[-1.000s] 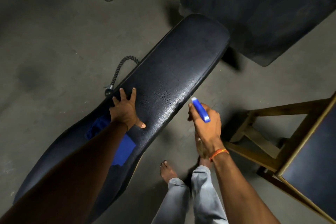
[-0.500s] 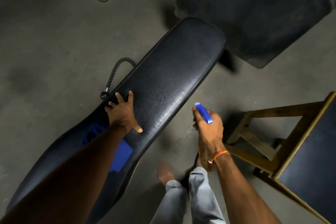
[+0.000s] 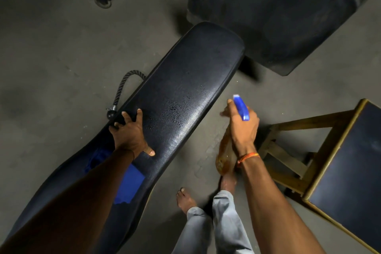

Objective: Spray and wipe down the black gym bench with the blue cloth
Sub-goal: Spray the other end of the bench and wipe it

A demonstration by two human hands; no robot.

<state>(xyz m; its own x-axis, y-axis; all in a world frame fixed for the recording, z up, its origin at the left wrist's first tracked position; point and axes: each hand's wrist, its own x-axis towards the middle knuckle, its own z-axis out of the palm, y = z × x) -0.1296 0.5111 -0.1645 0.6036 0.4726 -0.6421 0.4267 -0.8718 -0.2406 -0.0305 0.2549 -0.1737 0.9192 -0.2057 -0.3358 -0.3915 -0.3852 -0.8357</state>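
1. Right hand (image 3: 243, 128) grips the spray bottle (image 3: 241, 108) beside the black bench (image 3: 185, 97).
2. Left hand (image 3: 129, 132) rests open on the bench; the blue cloth (image 3: 129, 183) lies under the forearm.
3. Risk: the nozzle is off the pad, so spray may wet the floor (image 3: 61, 47).

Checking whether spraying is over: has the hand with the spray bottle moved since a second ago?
Yes. The right hand with the spray bottle has drawn away from the bench edge, toward the wooden stool.
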